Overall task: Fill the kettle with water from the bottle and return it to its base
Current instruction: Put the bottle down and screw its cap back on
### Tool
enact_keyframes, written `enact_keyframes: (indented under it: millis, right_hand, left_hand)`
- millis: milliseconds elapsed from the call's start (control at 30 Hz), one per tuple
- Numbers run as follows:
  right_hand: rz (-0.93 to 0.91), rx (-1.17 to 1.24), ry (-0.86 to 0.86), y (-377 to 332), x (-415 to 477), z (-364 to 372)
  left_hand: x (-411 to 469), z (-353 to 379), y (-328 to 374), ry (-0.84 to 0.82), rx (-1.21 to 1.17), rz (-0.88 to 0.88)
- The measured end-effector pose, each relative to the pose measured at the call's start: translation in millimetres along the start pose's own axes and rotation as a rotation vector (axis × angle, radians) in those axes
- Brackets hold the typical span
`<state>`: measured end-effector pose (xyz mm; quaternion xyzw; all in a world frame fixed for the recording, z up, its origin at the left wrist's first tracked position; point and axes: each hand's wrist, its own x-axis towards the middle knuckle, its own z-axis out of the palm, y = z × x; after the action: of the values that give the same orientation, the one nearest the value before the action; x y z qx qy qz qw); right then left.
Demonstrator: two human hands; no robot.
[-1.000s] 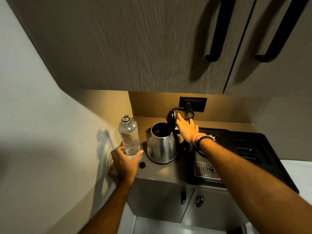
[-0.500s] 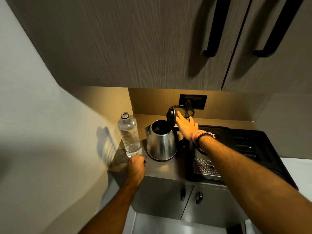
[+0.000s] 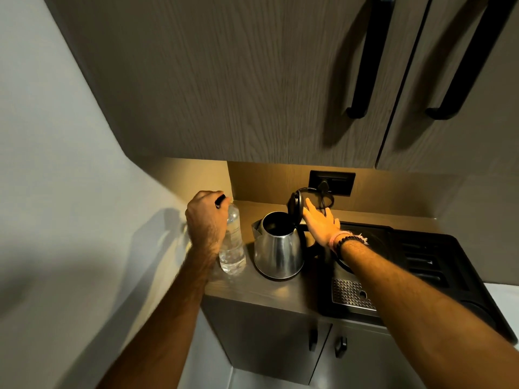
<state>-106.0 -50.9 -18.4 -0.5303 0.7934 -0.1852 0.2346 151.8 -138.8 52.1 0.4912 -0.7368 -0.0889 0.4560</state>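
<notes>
A steel kettle stands on the counter with its black lid flipped up and its inside dark. Just left of it is a clear plastic water bottle, upright and partly full. My left hand is closed over the bottle's top, pinching a small black cap at the neck. My right hand is flat with fingers apart, resting against the back of the raised lid, above the kettle's handle. The kettle's base is hidden under it.
A black coffee machine tray with a metal drip grille fills the counter's right side. A wall socket with a looped cord sits behind the kettle. Upper cabinets hang low overhead. A wall closes the left.
My left hand dropped to the counter, took the black cap lying by the kettle, and rose to the bottle's top. My right hand stayed at the lid.
</notes>
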Motion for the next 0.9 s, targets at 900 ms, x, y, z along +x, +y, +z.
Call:
enact_keyframes:
  millis: [900]
  right_hand:
    - [0.046, 0.047, -0.003, 0, 0, -1]
  left_hand:
    - [-5, 10, -21, -0.022, -0.049, -0.017]
